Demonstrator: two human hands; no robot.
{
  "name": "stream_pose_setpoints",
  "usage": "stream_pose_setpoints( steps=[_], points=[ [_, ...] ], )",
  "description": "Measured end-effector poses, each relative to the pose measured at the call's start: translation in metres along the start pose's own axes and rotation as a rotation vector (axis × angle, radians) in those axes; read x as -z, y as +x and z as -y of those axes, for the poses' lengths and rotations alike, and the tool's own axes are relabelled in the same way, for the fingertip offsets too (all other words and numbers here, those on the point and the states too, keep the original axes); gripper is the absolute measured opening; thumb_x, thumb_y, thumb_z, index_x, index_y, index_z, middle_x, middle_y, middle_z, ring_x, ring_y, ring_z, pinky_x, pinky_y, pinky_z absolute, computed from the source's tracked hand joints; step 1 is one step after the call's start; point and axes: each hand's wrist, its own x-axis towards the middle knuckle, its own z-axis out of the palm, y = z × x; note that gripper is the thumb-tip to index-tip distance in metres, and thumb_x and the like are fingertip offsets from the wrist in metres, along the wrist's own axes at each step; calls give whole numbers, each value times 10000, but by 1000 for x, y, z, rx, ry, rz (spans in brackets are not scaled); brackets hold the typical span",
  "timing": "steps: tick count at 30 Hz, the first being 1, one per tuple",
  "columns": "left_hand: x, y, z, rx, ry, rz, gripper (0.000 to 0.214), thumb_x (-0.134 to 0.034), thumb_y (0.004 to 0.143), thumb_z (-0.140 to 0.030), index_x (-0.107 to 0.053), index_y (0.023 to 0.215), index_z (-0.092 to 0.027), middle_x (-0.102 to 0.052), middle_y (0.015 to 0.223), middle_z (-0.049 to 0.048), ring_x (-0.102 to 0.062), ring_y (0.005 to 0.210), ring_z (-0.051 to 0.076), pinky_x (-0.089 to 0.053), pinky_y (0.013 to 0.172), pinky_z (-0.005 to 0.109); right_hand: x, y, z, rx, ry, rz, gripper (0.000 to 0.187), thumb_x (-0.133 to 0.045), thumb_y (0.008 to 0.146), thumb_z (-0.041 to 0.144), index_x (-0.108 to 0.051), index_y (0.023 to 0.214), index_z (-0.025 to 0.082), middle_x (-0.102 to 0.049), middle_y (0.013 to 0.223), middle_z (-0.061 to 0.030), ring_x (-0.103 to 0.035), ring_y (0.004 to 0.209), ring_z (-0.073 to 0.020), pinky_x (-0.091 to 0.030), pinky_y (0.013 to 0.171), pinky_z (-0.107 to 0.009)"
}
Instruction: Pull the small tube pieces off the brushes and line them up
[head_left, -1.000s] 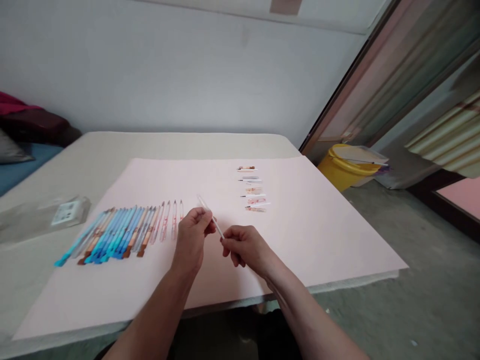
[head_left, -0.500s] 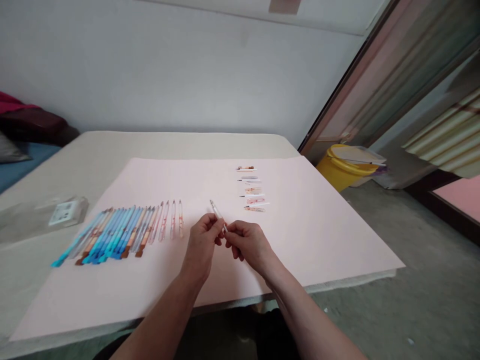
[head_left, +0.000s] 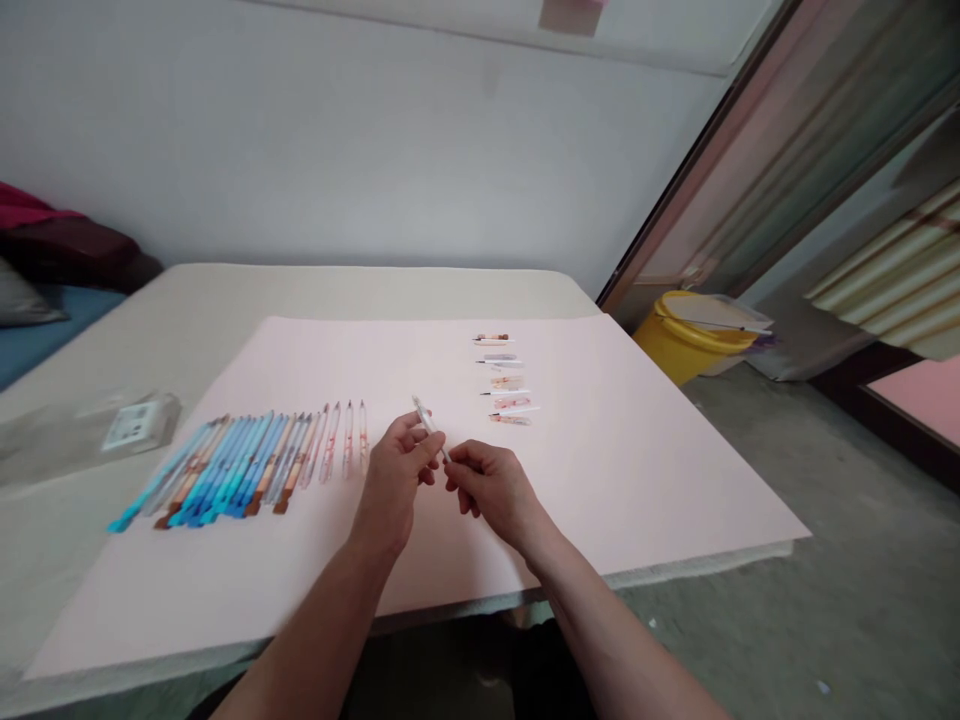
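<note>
My left hand [head_left: 394,478] and my right hand [head_left: 491,487] meet above the pink sheet [head_left: 637,460], both pinched on a thin clear pen [head_left: 425,420] that slants up and to the left. A row of several blue and clear pens [head_left: 236,462] lies side by side on the sheet, left of my left hand. Several small pen parts [head_left: 504,381] lie in a column farther back, right of centre.
A clear plastic packet with a white label [head_left: 135,424] lies on the beige table [head_left: 360,285] at the left. A yellow bucket [head_left: 686,340] stands on the floor to the right. Dark cushions [head_left: 67,250] sit at the far left.
My right hand moved up to the left hand along the pen, and the pen's free tip now sticks out shorter beyond my left fingers.
</note>
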Motion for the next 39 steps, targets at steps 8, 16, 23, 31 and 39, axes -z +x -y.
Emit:
stream_pose_setpoints(
  steps=[8, 16, 23, 31, 39],
  points=[
    [8, 5, -7, -55, -6, -78, 321, -589, 778, -418, -648, 997, -192, -628, 930, 67, -535, 771, 123, -420, 612, 224, -1, -1, 4, -11, -34, 0, 103, -537, 773, 233, -576, 703, 168, -554, 599, 26, -473, 416, -59, -348, 392, -182],
    [2, 1, 3, 99, -236, 30, 242, -587, 783, -412, -560, 812, -173, -664, 810, 69, -622, 728, 170, -485, 628, 296, 0, -2, 2, 7, 29, -50, 113, -585, 745, 277, -519, 782, 193, -523, 566, 55, -476, 382, -80, -333, 316, -179],
    [2, 2, 11, 188, -362, -63, 147, -643, 759, -278, -554, 775, -163, -663, 748, 58, -654, 751, 161, -526, 643, 258, 4, 2, -1, -40, 28, -24, 125, -566, 757, 258, -457, 772, 199, -547, 564, 55, -496, 375, -82, -351, 316, -171],
    [4, 7, 17, 260, -475, -170, 121, -549, 813, -119, -540, 694, -141, -630, 705, 62, -665, 729, 156, -549, 630, 223, 8, 9, -7, -1, -65, 22, 172, -526, 825, 353, -471, 794, 193, -605, 665, 14, -544, 409, -92, -362, 356, -184],
    [4, 9, 15, 285, -541, -259, 146, -542, 800, -68, -538, 677, -145, -612, 701, 58, -669, 739, 170, -561, 582, 215, 84, 40, -34, 20, -1075, -502, 174, -440, 877, 236, -604, 860, 183, -654, 929, -90, -580, 828, -195, -356, 619, -257]
  ],
)
